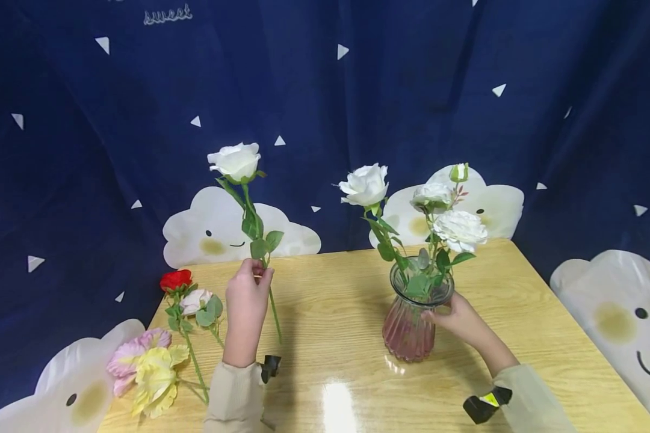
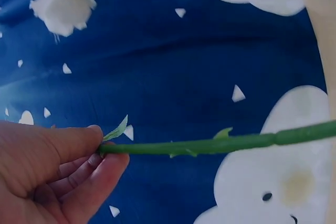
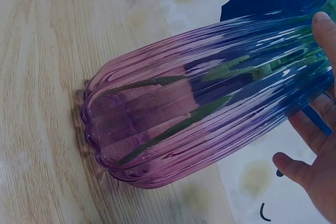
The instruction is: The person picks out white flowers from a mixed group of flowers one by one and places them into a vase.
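Note:
My left hand (image 1: 249, 287) pinches the green stem (image 2: 236, 143) of a white artificial rose (image 1: 236, 162) between thumb and fingertips. The rose stands upright over the left half of the table, its bloom high above the hand and the stem's lower end hanging below. On the right, a ribbed pink glass vase (image 1: 410, 334) stands on the table. My right hand (image 1: 457, 319) grips it by the neck, with the thumb on the near side. White flowers (image 1: 460, 230) rise from its mouth, one white rose (image 1: 365, 185) leaning left. Stems show through the glass in the right wrist view.
At the wooden table's (image 1: 336, 325) left edge lie a red rose (image 1: 176, 279), a pale pink rose (image 1: 196, 301), a yellow flower (image 1: 156, 380) and a pink-purple flower (image 1: 132, 358). Behind hangs a dark blue curtain (image 1: 281, 78) with clouds and triangles.

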`<state>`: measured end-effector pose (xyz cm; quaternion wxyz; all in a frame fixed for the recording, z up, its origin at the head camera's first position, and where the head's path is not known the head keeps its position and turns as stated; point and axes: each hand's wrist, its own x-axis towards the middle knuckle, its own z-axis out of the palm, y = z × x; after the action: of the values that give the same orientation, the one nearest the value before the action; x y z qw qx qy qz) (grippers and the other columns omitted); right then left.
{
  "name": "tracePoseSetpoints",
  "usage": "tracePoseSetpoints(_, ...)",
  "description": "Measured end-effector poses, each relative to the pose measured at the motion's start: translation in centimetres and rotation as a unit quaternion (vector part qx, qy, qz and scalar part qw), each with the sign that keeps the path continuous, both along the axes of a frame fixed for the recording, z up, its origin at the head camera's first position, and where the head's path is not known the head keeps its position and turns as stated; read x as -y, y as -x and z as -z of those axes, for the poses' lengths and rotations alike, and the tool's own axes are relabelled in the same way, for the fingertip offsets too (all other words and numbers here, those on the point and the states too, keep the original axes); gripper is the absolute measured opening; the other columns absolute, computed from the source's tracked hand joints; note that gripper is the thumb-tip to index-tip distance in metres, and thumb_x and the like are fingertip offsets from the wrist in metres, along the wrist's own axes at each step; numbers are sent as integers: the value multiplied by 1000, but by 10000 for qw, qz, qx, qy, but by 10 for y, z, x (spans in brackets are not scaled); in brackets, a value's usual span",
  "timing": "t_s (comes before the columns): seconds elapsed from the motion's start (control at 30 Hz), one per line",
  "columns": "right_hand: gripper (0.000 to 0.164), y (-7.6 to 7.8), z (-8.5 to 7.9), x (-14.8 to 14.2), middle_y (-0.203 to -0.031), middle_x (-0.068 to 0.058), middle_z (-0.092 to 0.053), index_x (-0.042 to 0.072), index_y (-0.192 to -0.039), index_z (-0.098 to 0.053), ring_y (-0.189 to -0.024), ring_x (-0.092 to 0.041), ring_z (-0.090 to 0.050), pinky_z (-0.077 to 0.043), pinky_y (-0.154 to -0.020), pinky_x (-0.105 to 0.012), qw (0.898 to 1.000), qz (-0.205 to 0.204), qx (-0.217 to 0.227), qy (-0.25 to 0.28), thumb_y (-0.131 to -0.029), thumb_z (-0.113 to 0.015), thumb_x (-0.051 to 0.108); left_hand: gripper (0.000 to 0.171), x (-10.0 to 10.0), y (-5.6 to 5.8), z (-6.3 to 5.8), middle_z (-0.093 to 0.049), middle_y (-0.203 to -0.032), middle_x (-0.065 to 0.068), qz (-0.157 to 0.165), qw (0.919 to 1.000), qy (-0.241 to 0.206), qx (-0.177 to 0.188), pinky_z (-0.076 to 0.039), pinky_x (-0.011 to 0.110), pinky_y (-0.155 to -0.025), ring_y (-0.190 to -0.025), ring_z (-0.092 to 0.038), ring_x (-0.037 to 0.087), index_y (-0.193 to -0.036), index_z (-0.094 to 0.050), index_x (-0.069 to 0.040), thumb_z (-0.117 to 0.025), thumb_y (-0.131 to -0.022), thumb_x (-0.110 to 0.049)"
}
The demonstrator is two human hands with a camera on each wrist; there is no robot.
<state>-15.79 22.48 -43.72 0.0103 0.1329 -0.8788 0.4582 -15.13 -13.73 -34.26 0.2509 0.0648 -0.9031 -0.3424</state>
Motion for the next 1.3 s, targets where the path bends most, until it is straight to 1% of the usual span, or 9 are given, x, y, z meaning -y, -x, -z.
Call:
tracePoseSetpoints(0.2,67,0,0,0,-125,-26,-49,1,-131,-34,-115,-43,-46,-36,-96,-61,10000,14,2,10,-77,-65,26,18,-24,1,-14,-66,-83,13,392,9989,-180,-168,-54,39,-68,-73,-64,24,-90,-57,-2,-59,-81,-18)
tracePoseSetpoints(0.4,66,0,2,1,-125,-26,-50,1,-131,-34,-114,-42,-47,-38,-95,-60,10000,34,0,34,-77,-64,27,17,-46,2,-28,-67,-81,11,799,9955,-320,-398,-54,37,-67,-70,-64,21,-88,-57,-3,-61,-80,-17)
tracePoseSetpoints(0.47,66,0,3,1,-124,-26,-50,1,-131,-35,-113,-42,-48,-38,-94,-60,10000,37,-11,30,-78,-64,27,17,-52,3,-32,-67,-81,10,918,9942,-377,-412,-54,36,-67,-70,-63,20,-89,-57,-3,-61,-80,-18)
tracePoseSetpoints(0.77,66,0,5,0,-124,-26,-50,2,-131,-34,-113,-42,-47,-37,-95,-61,10000,52,-20,64,-78,-64,28,19,-78,7,-38,-67,-82,11,1275,9864,-692,-771,-54,34,-66,-70,-63,20,-90,-58,-3,-61,-80,-19)
tracePoseSetpoints(0.97,65,0,5,1,-123,-25,-52,2,-130,-35,-112,-40,-49,-39,-94,-59,9999,32,-33,96,-77,-64,26,21,-95,7,-44,-66,-84,10,1528,9811,-886,-789,-53,30,-66,-72,-62,18,-93,-58,-3,-59,-82,-21)
tracePoseSetpoints(1.13,65,0,4,1,-124,-25,-51,3,-131,-34,-113,-40,-48,-39,-94,-59,9999,28,-38,94,-77,-64,25,21,-108,5,-49,-66,-84,10,1723,9750,-1031,-956,-53,26,-66,-72,-62,18,-91,-58,-3,-59,-82,-22)
tracePoseSetpoints(1.3,65,-1,4,0,-123,-26,-51,2,-130,-35,-113,-41,-48,-38,-94,-60,9999,65,-39,83,-77,-64,24,19,-121,1,-54,-66,-82,11,2070,9629,-1225,-1226,-52,19,-65,-71,-63,17,-89,-57,-4,-59,-82,-22)
